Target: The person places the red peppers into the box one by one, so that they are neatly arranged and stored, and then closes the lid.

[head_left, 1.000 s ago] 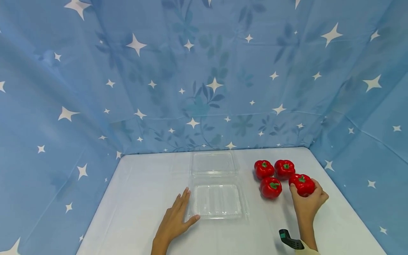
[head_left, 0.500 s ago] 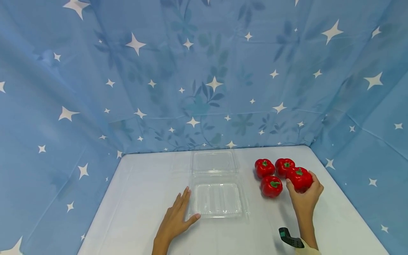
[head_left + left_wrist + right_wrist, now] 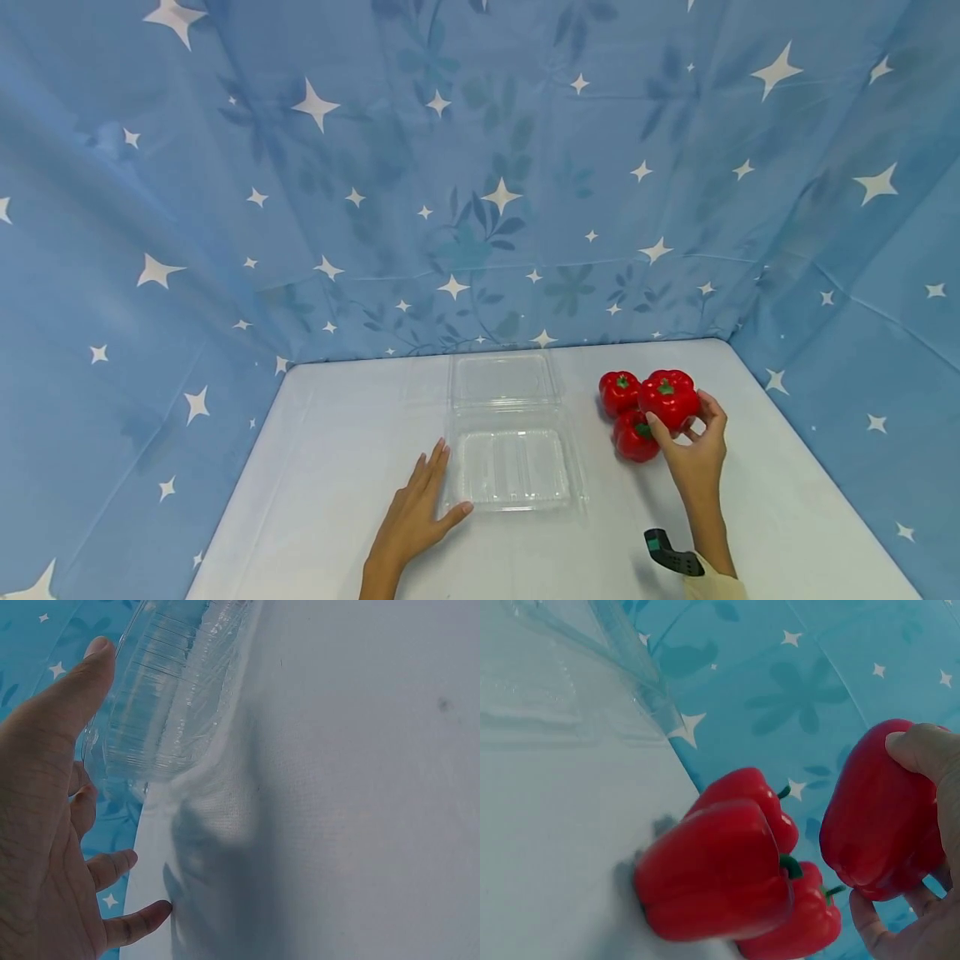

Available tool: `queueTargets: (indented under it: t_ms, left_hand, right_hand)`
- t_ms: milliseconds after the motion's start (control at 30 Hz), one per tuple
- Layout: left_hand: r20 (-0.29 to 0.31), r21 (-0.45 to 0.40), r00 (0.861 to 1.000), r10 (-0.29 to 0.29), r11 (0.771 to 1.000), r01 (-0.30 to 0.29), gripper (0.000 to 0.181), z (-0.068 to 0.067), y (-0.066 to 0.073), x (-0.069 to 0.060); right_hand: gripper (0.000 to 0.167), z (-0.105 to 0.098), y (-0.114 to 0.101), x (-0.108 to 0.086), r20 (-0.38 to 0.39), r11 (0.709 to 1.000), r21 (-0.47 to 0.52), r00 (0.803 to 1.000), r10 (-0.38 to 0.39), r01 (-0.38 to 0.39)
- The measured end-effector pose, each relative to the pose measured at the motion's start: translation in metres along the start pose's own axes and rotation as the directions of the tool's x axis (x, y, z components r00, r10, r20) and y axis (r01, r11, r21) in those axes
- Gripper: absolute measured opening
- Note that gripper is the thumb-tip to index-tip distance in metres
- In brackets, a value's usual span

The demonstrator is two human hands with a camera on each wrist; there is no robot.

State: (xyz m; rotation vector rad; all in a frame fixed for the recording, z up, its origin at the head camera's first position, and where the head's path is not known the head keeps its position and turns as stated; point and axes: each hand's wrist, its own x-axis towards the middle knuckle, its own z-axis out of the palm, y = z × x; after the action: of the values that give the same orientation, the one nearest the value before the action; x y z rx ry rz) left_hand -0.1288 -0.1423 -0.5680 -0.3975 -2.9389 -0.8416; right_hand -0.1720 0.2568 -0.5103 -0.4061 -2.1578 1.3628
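Observation:
My right hand [image 3: 697,454] grips a red bell pepper [image 3: 667,402] with a green stem, thumb on one side and fingers on the other. In the right wrist view this pepper [image 3: 881,817] hangs above the table, apart from three others. Those are a pepper at the left [image 3: 618,393], a nearer one [image 3: 636,437] and one mostly hidden behind the held pepper [image 3: 672,375]. My left hand [image 3: 412,512] lies with straight, spread fingers by the left edge of an open clear plastic clamshell box [image 3: 513,507]. In the left wrist view the thumb [image 3: 82,690] is close to the box wall.
The box's lid [image 3: 502,382] lies folded back towards the rear of the white table [image 3: 337,450]. Blue curtains [image 3: 420,167] with white stars stand behind and along both sides. A dark band [image 3: 673,554] is on my right wrist.
My right hand has carried the held pepper left and slightly farther back, so it now covers much of the rear pepper. The left hand and the box have stayed put.

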Motion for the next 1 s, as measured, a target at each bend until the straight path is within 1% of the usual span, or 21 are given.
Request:
queueTargets:
  t_ms: [100,200,333,433,533,633,700,800,867,1000]
  left_hand:
    - [-0.002,-0.008,1.000,-0.001,1.000,0.001,0.091,0.000,0.000,0.000]
    - [0.001,-0.007,1.000,-0.005,1.000,0.005,0.091,0.000,0.000,0.001]
    - [0.004,-0.008,1.000,-0.003,1.000,0.003,0.091,0.000,0.000,0.000]
    - [0.000,-0.014,1.000,0.000,1.000,0.000,0.091,-0.001,0.000,0.000]
    - [-0.002,-0.018,1.000,-0.002,1.000,0.002,0.090,-0.001,0.000,-0.001]
    - [-0.002,-0.022,1.000,0.004,1.000,-0.004,0.090,0.000,-0.001,-0.001]
    - [0.005,-0.023,1.000,0.001,1.000,-0.001,0.089,0.001,-0.001,-0.001]
    - [0.009,-0.021,1.000,-0.001,1.000,0.001,0.089,0.003,-0.001,-0.001]
    - [0.007,-0.020,1.000,-0.006,1.000,0.006,0.089,0.002,-0.001,-0.001]
    - [-0.001,-0.019,1.000,-0.010,1.000,0.010,0.089,0.001,0.000,0.000]
  right_hand:
    - [0.083,0.007,-0.004,-0.001,0.014,0.999,0.005,0.999,-0.049,0.049]
    - [0.082,0.013,-0.008,-0.002,0.048,0.995,0.023,0.994,-0.097,0.096]
    - [0.081,0.022,-0.017,-0.005,0.122,0.993,0.031,0.985,-0.119,0.116]
    - [0.080,0.029,-0.022,-0.007,0.191,0.990,0.043,0.972,-0.137,0.131]
    - [0.081,0.037,-0.025,-0.010,0.268,0.983,0.076,0.946,-0.182,0.168]
    - [0.084,0.044,-0.028,-0.014,0.359,0.980,0.077,0.912,-0.200,0.184]
    - [0.085,0.048,-0.029,-0.017,0.422,0.981,0.064,0.886,-0.193,0.184]
    - [0.089,0.056,-0.033,-0.022,0.502,0.985,0.036,0.850,-0.162,0.167]
    - [0.090,0.062,-0.035,-0.025,0.535,0.986,0.031,0.831,-0.155,0.164]
    - [0.089,0.076,-0.040,-0.030,0.573,0.984,0.035,0.804,-0.162,0.173]
